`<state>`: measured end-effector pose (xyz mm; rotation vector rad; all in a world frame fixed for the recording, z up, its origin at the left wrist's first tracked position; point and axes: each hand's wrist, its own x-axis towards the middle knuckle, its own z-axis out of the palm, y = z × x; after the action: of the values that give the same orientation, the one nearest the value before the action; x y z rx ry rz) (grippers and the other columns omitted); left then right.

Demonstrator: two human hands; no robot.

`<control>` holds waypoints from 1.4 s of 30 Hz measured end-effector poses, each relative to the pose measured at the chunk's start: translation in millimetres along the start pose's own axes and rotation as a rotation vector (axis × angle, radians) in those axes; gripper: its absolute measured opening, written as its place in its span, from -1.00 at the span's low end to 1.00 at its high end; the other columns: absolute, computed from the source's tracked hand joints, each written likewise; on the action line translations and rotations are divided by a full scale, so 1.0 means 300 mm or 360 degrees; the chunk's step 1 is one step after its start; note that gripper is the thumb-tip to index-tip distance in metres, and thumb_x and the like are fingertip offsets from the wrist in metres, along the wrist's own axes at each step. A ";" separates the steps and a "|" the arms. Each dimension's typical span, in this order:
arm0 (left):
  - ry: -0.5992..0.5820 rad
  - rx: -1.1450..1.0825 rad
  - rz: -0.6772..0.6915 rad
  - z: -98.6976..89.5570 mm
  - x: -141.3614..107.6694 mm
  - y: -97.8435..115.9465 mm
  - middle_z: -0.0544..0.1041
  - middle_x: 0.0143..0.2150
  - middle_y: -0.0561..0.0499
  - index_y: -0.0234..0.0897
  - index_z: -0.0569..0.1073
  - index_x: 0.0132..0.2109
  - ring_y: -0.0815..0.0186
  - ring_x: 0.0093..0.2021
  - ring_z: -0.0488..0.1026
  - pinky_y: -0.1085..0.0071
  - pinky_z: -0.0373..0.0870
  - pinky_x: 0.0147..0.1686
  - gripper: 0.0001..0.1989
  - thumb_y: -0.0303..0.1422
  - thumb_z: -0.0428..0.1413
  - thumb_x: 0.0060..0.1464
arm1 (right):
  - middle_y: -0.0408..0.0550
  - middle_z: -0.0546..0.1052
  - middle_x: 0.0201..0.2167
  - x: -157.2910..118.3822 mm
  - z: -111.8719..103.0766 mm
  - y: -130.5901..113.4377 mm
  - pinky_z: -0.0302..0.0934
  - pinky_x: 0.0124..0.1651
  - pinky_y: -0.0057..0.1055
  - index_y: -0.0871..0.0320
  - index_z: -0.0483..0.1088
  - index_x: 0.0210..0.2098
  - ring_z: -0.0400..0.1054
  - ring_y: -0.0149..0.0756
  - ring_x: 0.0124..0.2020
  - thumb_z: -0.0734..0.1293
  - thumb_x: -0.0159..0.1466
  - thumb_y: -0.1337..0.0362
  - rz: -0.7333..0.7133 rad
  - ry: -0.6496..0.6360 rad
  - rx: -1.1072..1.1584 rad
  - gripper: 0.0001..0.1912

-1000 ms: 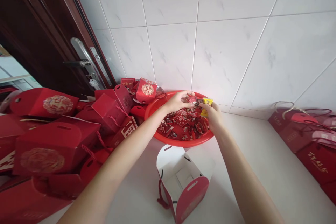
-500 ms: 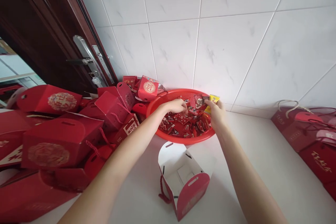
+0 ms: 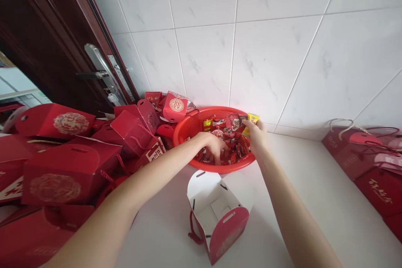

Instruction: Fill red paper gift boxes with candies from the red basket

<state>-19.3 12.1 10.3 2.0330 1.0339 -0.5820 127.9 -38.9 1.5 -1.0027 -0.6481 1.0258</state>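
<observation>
A red oval plastic basket (image 3: 216, 168) holds many small wrapped candies (image 3: 240, 147), mostly red. My left hand (image 3: 215, 145) reaches down among them, its fingers parted and their tips partly hidden in the pile. At the basket's right rim, my right hand (image 3: 257, 132) is closed on several wrapped candies; a yellow packet (image 3: 253, 119) and a red heart-printed one (image 3: 235, 122) stick out of the grip. In front of the basket stands an open gift box (image 3: 230, 234), red outside and white inside, with a red cord handle on its left.
Red gift boxes (image 3: 72, 167) are heaped on the left, some with cords. Red bags (image 3: 361, 163) with rope handles stand at the right. Behind the white tabletop (image 3: 301, 184) rises a tiled wall (image 3: 201, 63). A dark door (image 3: 63, 29) with a metal handle is at upper left.
My left hand has moved nearer and deeper into the candies, uncovering a yellow packet behind it. My right hand keeps its grip at the rim. The whole view has shifted slightly.
</observation>
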 end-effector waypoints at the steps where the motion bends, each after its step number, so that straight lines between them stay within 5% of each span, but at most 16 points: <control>1: 0.0081 0.0056 0.0029 0.002 0.002 0.002 0.64 -0.40 0.06 -0.11 0.66 -0.24 0.23 -0.43 0.51 0.43 0.40 -0.43 -0.48 -0.39 0.42 -0.55 | -0.24 0.53 -0.48 0.000 0.000 0.000 0.39 -0.47 -0.47 0.07 0.36 -0.36 0.47 -0.31 -0.43 0.41 -0.02 0.30 0.0003 -0.0005 -0.0008 -0.78; 4: 0.0217 0.0195 0.0123 0.008 0.009 0.007 0.64 -0.39 0.08 -0.11 0.66 -0.36 0.24 -0.38 0.50 0.46 0.35 -0.42 -0.63 -0.34 0.42 -0.51 | -0.23 0.52 -0.49 -0.003 0.000 -0.004 0.39 -0.45 -0.45 0.08 0.36 -0.35 0.47 -0.31 -0.43 0.41 -0.03 0.29 0.0033 -0.0003 -0.0038 -0.77; 10: 0.0090 0.0170 0.0197 0.027 0.031 0.025 0.59 -0.51 0.08 -0.15 0.61 -0.55 0.25 -0.42 0.48 0.45 0.30 -0.46 -0.82 -0.29 0.41 -0.42 | -0.23 0.53 -0.48 -0.012 0.005 -0.014 0.38 -0.45 -0.45 0.10 0.36 -0.38 0.45 -0.33 -0.45 0.40 -0.04 0.32 0.0065 0.0020 -0.0046 -0.79; 14: 0.0354 0.0424 0.0173 0.019 0.027 0.037 0.54 -0.59 0.06 -0.21 0.52 -0.66 0.27 -0.50 0.41 0.40 0.29 -0.45 -0.84 -0.43 0.37 -0.41 | -0.24 0.52 -0.50 -0.012 0.004 -0.011 0.38 -0.42 -0.45 0.10 0.37 -0.37 0.44 -0.33 -0.45 0.41 -0.04 0.31 0.0038 -0.0005 -0.0041 -0.78; 19: 0.0744 0.0451 -0.0001 -0.022 0.000 -0.002 0.52 -0.52 0.03 -0.26 0.53 -0.54 0.28 -0.49 0.39 0.41 0.27 -0.44 -0.92 -0.51 0.20 -0.19 | -0.24 0.51 -0.51 -0.008 0.002 -0.004 0.37 -0.43 -0.45 0.10 0.36 -0.38 0.44 -0.33 -0.45 0.41 -0.04 0.30 0.0021 -0.0002 -0.0054 -0.78; 32: 0.0778 0.0489 -0.0153 -0.042 -0.003 -0.022 0.49 -0.51 0.00 -0.28 0.44 -0.53 0.22 -0.44 0.43 0.37 0.30 -0.33 -0.88 -0.55 0.11 -0.14 | -0.23 0.51 -0.52 -0.005 0.000 -0.001 0.37 -0.46 -0.45 0.09 0.37 -0.39 0.43 -0.31 -0.45 0.42 -0.06 0.28 0.0038 -0.0002 -0.0055 -0.78; 42: 0.0796 0.0525 -0.0189 -0.046 -0.018 -0.020 0.61 -0.30 -0.07 -0.26 0.53 -0.40 0.15 -0.28 0.51 0.39 0.33 -0.30 -0.81 -0.61 0.13 -0.17 | -0.22 0.52 -0.51 -0.005 0.001 -0.003 0.36 -0.48 -0.44 0.08 0.36 -0.38 0.44 -0.30 -0.46 0.41 -0.04 0.29 0.0047 -0.0026 -0.0047 -0.78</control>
<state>-26.4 22.9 19.7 2.4954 1.4313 -0.3198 127.4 -40.4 2.6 -1.0333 -0.6657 1.0538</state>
